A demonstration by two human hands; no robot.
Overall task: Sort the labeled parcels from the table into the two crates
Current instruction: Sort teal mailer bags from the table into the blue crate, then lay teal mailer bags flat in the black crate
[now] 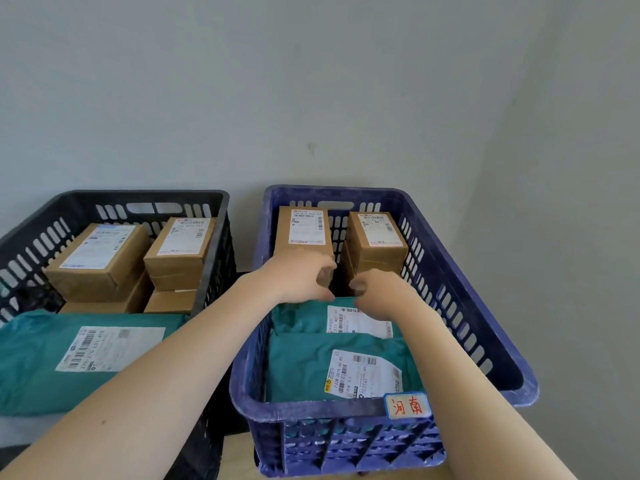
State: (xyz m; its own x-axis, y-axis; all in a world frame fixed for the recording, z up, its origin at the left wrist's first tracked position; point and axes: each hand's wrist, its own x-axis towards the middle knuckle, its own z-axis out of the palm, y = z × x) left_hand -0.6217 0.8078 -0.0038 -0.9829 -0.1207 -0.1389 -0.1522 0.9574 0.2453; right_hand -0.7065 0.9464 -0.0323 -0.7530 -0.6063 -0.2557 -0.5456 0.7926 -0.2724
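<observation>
Crates are set side by side: the blue crate (450, 271) and, just left of it, a black crate (214, 237), where a large teal mailer (41, 358) and stacked cardboard boxes (97, 258) are held. Inside the blue crate two teal mailers (301, 365) are laid at the near end and two labelled boxes at the far end. The near end of the left box (304, 230) is gripped by the left hand (301, 277), while the right hand (377, 292) is held with fingers curled just before the right box (375, 233); whether anything is pinched by it cannot be told.
</observation>
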